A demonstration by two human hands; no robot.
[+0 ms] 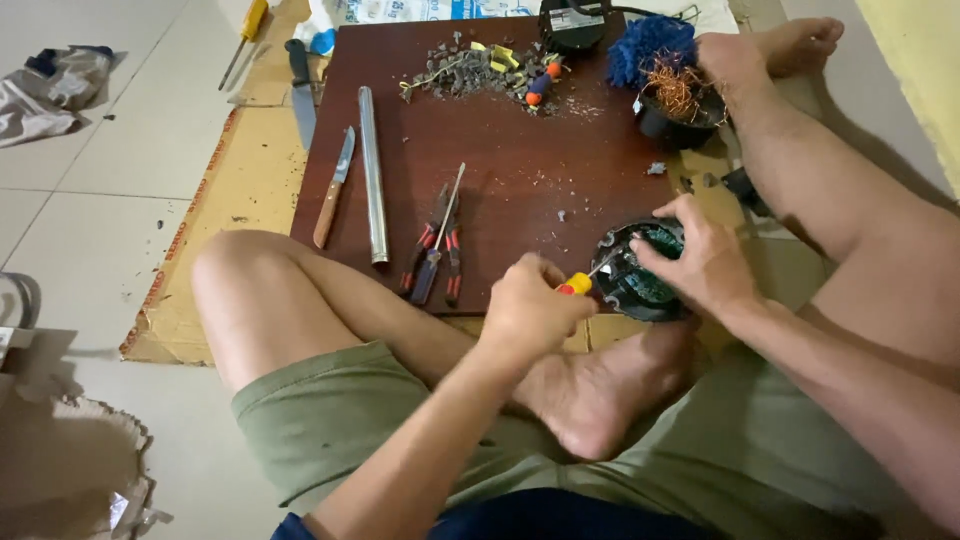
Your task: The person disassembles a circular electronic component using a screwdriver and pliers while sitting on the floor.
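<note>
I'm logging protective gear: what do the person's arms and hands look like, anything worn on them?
Nothing worn: the left hand and right hand are bare, with no gloves, rings, watch or sleeves visible on either forearm.

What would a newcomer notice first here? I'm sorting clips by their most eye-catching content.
First, the two hands at the board's near edge: the left hand grips a yellow-handled screwdriver whose tip goes into a round black part that the right hand steadies. Next, the dark red board on cardboard, with a heap of scrap bits at its far edge. Beside it, a black cup with copper wire stands under a blue tuft.
</note>
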